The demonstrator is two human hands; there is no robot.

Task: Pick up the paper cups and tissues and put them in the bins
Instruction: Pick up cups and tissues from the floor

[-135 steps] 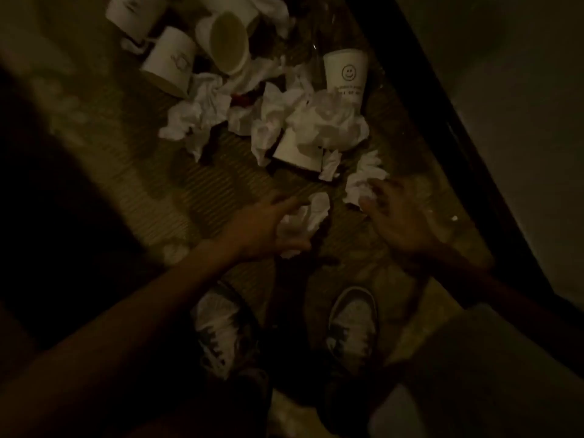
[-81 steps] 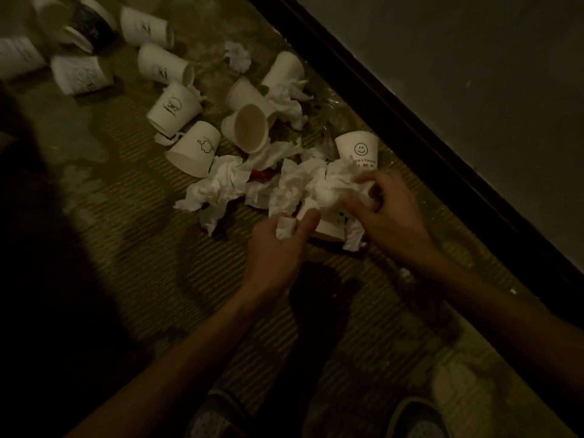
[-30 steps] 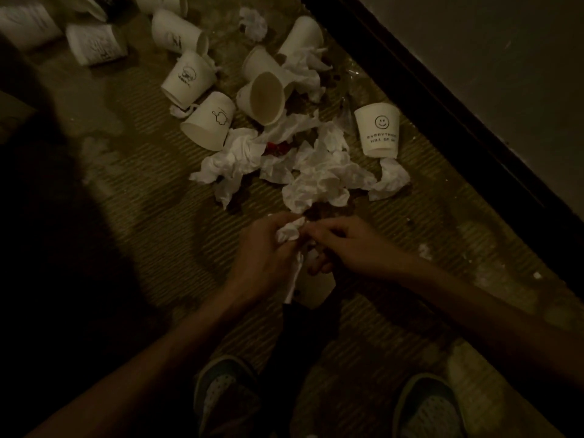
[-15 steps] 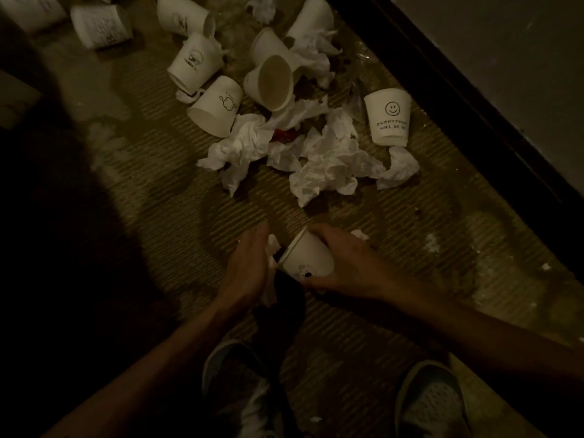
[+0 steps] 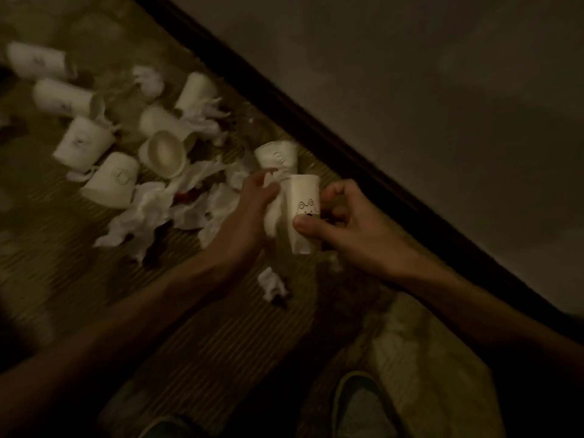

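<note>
- Gripping a paper cup [image 5: 302, 216] in the right hand [image 5: 344, 222], thumb across the front under the drawn face, fingers curled behind. Now carrying it upright and clear of the floor [image 5: 221, 336], not tipping it low as half a second ago.
- Clutching a crumpled tissue [image 5: 272, 213] in the left hand [image 5: 249, 207], pressing it against the cup's side near the rim. Looking like stuffing it into the cup, not yet inside.
- Leaving one small tissue scrap [image 5: 271, 284] on the floor just below the hands. Possibly dropping out during the lift, cannot tell.
- Still leaving the main tissue pile [image 5: 148, 213] and the tipped cups [image 5: 109, 181] near the wall [image 5: 410, 90] untouched.
- Not seeing any bins in view.
- Meaning for the task: bundling one cup plus tissue for a single carry. Needing a trip to the bins next, then coming back for the rest. Most of the job remaining.
</note>
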